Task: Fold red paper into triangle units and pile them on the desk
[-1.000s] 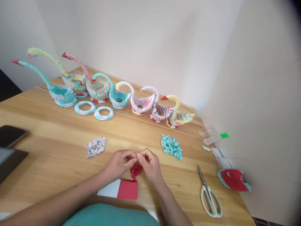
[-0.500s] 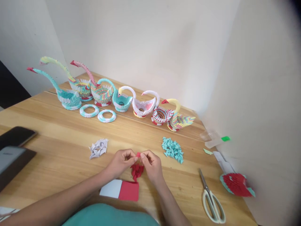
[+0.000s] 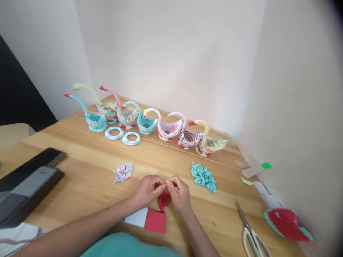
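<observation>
My left hand [image 3: 149, 190] and my right hand [image 3: 180, 195] meet at the fingertips over the table, thumbs and forefingers pinched together. A small red paper piece is held between them, now almost wholly covered by the fingers. Just below lies a small heap of folded red paper pieces [image 3: 163, 200], partly hidden by my hands. Nearer to me are a flat red paper stack [image 3: 155, 220] and a white one [image 3: 137, 217] beside it. White folded pieces [image 3: 123, 172] lie to the left, teal folded pieces [image 3: 203, 177] to the right.
Several paper swans [image 3: 147, 122] line the back of the wooden table [image 3: 88, 178], with two teal-and-white rings [image 3: 131, 138] before them. Scissors [image 3: 250, 230] and a red-and-teal paper model [image 3: 286, 224] are at right. A phone [image 3: 44, 162] and a grey device [image 3: 32, 194] sit at left.
The view has turned a little, so the table's things appear shifted right and down. My fingertips have drawn closer together, and the red paper piece between them has become hidden.
</observation>
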`<state>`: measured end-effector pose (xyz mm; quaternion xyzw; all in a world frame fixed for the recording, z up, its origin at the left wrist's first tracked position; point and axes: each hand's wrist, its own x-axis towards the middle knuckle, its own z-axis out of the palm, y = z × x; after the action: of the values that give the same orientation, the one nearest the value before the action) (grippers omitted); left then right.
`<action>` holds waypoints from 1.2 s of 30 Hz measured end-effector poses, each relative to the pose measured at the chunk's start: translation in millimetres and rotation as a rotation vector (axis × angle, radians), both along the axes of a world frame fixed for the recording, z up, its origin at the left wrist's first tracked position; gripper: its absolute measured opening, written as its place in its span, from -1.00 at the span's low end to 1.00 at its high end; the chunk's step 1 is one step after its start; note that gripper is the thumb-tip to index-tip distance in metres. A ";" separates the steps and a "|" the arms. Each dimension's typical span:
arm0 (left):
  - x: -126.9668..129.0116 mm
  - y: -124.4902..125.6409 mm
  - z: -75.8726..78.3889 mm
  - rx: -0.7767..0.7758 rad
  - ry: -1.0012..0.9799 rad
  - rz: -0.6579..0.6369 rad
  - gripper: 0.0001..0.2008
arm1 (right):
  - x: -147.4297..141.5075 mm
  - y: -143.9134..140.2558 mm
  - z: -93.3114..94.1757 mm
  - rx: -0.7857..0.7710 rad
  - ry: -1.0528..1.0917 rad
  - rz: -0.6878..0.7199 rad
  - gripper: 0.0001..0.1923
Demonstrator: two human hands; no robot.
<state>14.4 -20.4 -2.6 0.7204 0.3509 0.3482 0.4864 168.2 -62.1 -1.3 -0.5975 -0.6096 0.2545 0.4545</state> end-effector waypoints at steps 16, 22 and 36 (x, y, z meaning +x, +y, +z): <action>2.1 5.4 -5.1 -0.286 -0.179 0.010 -0.75 | 4.0 4.6 1.4 -0.071 0.064 0.046 -0.68; 0.5 5.0 -4.9 -0.244 -0.115 -0.017 -0.82 | 6.4 4.5 1.9 -0.008 -0.021 0.096 -0.73; -3.9 10.7 -2.7 -0.296 -0.206 -0.031 -0.76 | 4.2 3.4 -2.3 -0.027 0.303 0.101 -0.62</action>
<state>10.5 -9.7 -5.3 0.6067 0.3357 0.3570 0.6260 172.4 -58.7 -3.6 -0.5268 -0.5601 0.3723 0.5198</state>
